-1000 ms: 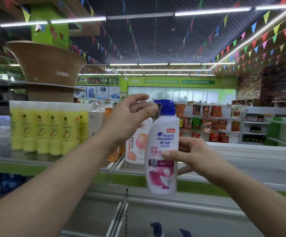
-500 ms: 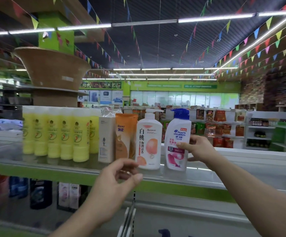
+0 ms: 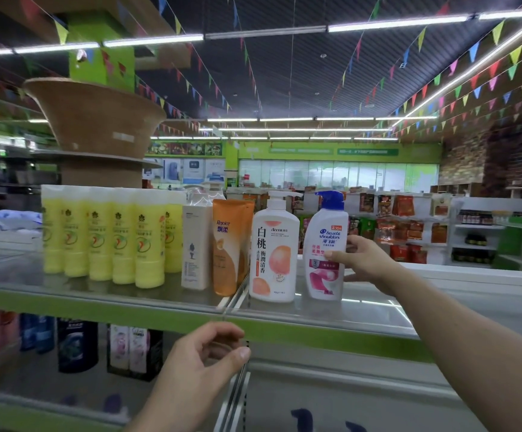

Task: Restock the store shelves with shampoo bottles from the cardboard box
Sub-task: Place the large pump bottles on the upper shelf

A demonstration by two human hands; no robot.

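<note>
My right hand, arm outstretched, clasps the upright Head & Shoulders bottle on the glass shelf between thumb and fingers; my left hand hangs below the shelf, loosely curled, holding nothing.

We count six yellow tubes, two orange tubes, one peach pump bottle and one blue-capped shampoo bottle.
</note>
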